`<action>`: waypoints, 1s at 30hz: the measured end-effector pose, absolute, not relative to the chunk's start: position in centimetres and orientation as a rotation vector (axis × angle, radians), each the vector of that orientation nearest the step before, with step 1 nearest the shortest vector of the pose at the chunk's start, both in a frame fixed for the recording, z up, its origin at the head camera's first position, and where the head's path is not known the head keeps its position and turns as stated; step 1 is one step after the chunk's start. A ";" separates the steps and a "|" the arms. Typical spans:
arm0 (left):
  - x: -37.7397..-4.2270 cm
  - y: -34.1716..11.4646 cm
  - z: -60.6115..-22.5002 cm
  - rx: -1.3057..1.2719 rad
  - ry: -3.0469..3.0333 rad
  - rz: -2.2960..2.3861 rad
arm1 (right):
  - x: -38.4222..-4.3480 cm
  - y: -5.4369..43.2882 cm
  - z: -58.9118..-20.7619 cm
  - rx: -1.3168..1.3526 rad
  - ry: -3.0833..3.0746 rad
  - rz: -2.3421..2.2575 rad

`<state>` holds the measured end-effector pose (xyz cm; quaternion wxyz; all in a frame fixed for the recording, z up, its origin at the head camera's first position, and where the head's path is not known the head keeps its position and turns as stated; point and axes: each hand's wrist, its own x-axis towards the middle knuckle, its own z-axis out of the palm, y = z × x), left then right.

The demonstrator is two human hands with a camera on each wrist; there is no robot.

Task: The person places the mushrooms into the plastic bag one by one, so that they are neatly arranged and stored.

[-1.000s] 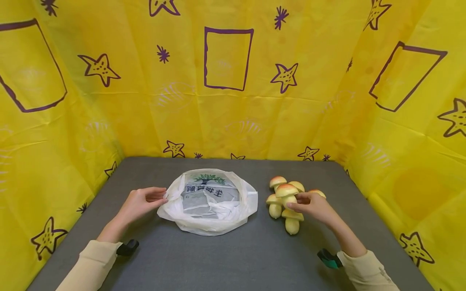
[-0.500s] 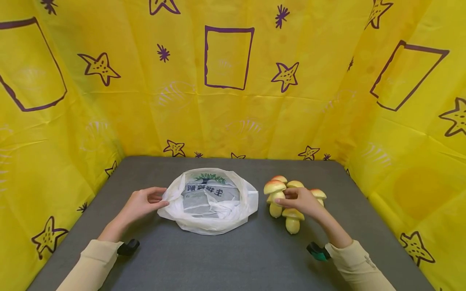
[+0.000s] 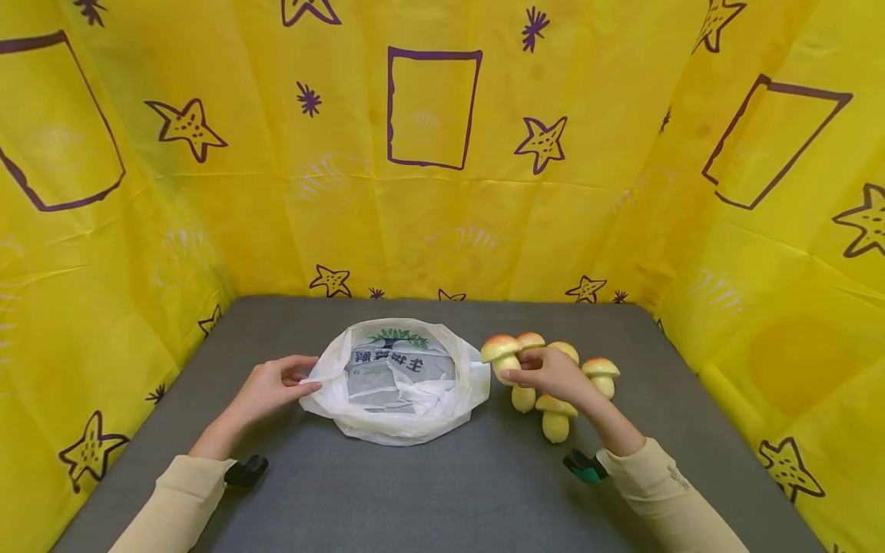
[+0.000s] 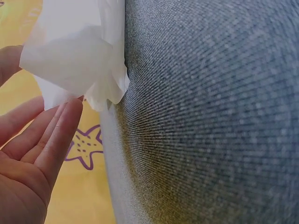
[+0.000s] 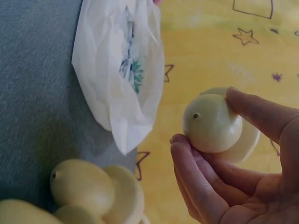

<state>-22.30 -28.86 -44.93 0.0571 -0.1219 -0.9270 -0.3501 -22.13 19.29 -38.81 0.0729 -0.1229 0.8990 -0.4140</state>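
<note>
In the head view, a toy mushroom (image 3: 501,350) with a yellow-orange cap is held up by my right hand (image 3: 555,375), thumb and fingers on its stem. The right wrist view shows the rounded stem end of this mushroom (image 5: 212,123) between thumb and fingertips. My left hand (image 3: 268,390) pinches the left rim of a white plastic bag (image 3: 408,430), which lies with its mouth spread wide. In the left wrist view, the thumb and fingers stand on either side of a fold of the bag (image 4: 70,60); the fingertips are partly hidden behind it.
Several more toy mushrooms (image 3: 556,421) lie grouped on the grey table (image 3: 415,499), below and to the right of my right hand. Yellow patterned cloth (image 3: 442,230) walls the table at the back and both sides. A dark strap piece (image 3: 585,466) sits at each wrist.
My right hand has lifted the mushroom off the group and carried it left, close to the bag's right edge. My left hand and the bag have barely moved.
</note>
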 end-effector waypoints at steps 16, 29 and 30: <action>-22.3 -28.9 -45.4 -0.357 -2.805 -1.048 | -23.6 15.9 -38.4 -0.349 2.562 -1.360; -22.4 -28.7 -45.4 -0.337 -2.818 -1.070 | -24.7 13.3 -37.6 -0.305 2.544 -1.330; -22.4 -28.8 -45.4 -0.340 -2.818 -1.069 | -24.8 13.1 -37.6 -0.301 2.542 -1.321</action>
